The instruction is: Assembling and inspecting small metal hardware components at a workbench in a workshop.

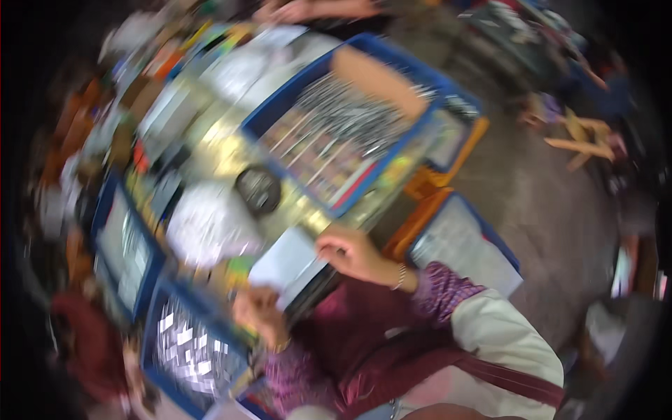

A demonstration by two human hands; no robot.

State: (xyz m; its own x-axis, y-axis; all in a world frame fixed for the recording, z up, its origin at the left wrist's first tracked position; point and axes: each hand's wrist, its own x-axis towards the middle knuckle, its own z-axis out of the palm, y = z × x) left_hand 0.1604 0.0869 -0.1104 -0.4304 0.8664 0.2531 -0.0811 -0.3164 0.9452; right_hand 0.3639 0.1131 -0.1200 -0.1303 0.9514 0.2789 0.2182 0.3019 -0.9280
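Note:
Motion blurs the whole view. My right hand (355, 255) is over the near table edge, its fingers curled toward the thumb beside the right side of a pale white box-like block (288, 264). What those fingers hold, if anything, I cannot make out. Lower and to the left, my left hand (259, 313) is close to the block's near left corner. Its fingers are smeared, so their grip is unclear. A white plastic bag (212, 225) lies left of the block, and a dark round object (258, 190) sits just behind it.
A large blue tray (288, 98) holds many thin silvery pieces and a brown cardboard piece. Blue bins (150, 336) with glossy pieces stand at left; another pale-filled bin (467, 245) is at right. Other people's arms (308, 10) show at the far side. Clutter covers the far left.

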